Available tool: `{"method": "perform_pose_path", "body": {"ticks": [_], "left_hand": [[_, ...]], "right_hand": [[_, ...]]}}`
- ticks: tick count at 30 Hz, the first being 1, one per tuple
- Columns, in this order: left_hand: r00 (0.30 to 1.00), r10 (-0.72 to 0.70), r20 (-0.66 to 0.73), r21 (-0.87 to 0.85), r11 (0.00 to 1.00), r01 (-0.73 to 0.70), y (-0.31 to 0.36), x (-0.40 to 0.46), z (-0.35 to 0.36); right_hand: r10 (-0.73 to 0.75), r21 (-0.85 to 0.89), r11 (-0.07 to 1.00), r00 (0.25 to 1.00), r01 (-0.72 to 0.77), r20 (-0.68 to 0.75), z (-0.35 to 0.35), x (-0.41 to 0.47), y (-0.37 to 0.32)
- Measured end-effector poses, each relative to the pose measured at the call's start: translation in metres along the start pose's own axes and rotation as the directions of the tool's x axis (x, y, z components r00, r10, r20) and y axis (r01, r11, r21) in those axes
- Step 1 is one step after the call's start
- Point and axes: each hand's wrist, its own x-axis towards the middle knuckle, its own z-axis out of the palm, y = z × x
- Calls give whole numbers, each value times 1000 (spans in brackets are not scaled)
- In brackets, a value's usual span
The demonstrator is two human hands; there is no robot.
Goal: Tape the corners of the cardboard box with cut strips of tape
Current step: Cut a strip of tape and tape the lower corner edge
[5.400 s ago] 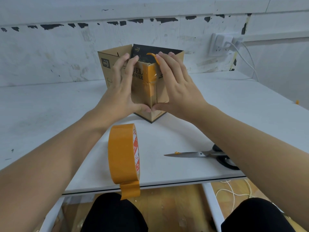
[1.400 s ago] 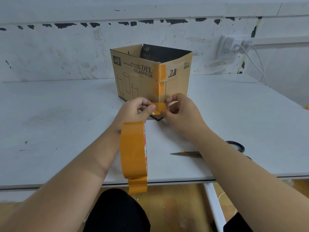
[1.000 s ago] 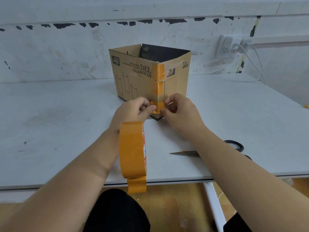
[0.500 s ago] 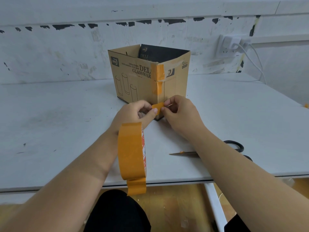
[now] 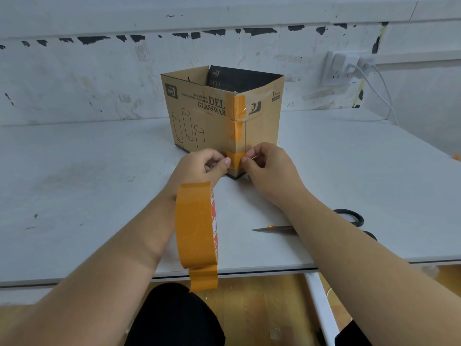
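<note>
Cardboard box (image 5: 219, 121) stood open-topped on the bench (image 5: 74, 183), near corner toward the viewer. Left hand (image 5: 199, 168) and right hand (image 5: 269, 171) each pinched one end of a short tape strip (image 5: 234, 159) low on that corner. Uneven pressing would likely wrinkle it or leave it crooked.

You have one view only, from the camera worn on your head. It looks forward and down across the white bench (image 5: 74, 186) from its near edge toward the scuffed white wall (image 5: 74, 78) behind its far edge, close over your forearms, knees below.
</note>
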Motion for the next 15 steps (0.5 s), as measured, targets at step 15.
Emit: {"method": "perform_pose_path", "body": {"ticks": [15], "left_hand": [[996,-77,-38,57,995,79,-4,4,2]], "right_hand": [[13,-187,982,998,-1,62,-8,9,-11]]}}
